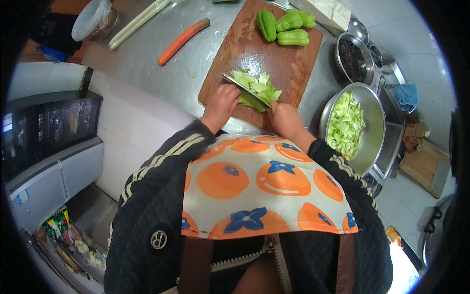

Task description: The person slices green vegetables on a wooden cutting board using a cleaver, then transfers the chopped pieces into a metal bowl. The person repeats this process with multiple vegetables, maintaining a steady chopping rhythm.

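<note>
My right hand (285,118) grips the handle end of a kitchen knife (246,90), whose blade slants across the near part of a wooden cutting board (235,47). Beside the blade, my left hand (222,106) rests with bent fingers on a green piece of chayote (251,102), partly hidden by the knife. Sliced pale green chayote (259,83) lies heaped against the blade's far side. Several whole chayotes (289,22) sit at the board's far end.
Right of the board, a large steel bowl (373,136) holds many cut green pieces (344,123). Behind it stands a steel bowl of dark food (351,58). A carrot (182,42) and long pale green stalks (137,22) lie on the steel counter (147,79). White blocks (332,14) sit at the back right.
</note>
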The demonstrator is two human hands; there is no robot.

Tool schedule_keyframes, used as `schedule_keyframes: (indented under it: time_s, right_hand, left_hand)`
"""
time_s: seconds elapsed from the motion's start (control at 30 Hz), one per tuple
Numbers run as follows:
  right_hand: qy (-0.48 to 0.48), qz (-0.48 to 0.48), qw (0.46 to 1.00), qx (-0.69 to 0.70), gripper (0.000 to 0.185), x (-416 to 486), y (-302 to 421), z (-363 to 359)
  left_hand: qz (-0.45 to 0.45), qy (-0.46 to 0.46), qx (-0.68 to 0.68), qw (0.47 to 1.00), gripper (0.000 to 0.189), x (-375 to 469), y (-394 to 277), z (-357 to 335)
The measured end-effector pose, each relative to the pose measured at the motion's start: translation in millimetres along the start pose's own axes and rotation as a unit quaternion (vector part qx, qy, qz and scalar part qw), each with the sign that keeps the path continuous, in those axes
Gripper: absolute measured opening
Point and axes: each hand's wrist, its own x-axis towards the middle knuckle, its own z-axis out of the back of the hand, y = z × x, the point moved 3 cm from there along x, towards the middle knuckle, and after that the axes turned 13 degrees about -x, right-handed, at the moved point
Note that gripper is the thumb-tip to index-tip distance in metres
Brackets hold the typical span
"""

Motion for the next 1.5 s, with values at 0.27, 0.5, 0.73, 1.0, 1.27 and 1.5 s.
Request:
schedule_keyframes:
  time_s: [0.27, 0.5, 0.73, 1.0, 1.27, 1.5]
  right_hand:
    - [-0.009, 0.021, 0.999, 0.024, 0.020, -30, -19, 27]
    - [0.005, 0.010, 1.000, -0.013, 0.020, 1, -1, -3]
    - [-0.037, 0.010, 0.999, 0.023, 0.018, -21, -19, 20]
    - [0.034, -0.009, 0.999, -0.001, 0.019, -5, -4, 4]
    - [-0.029, -0.017, 0.999, 0.034, 0.020, -22, -15, 17]
    - [0.031, 0.006, 0.999, -0.004, 0.017, -18, -9, 14]
  left_hand:
    - [0.007, -0.016, -0.019, 1.000, 0.026, -5, 2, 0]
    - [-0.005, -0.029, -0.009, 1.000, 0.026, -3, 2, -1]
    - [0.000, -0.045, -0.007, 0.999, 0.024, -5, -3, 0]
    - [0.007, -0.041, 0.006, 0.999, 0.026, -8, 0, -4]
    - [0.000, -0.063, -0.008, 0.998, 0.025, -10, -1, -4]
    - [0.021, -0.052, 0.004, 0.998, 0.024, -14, 2, -7]
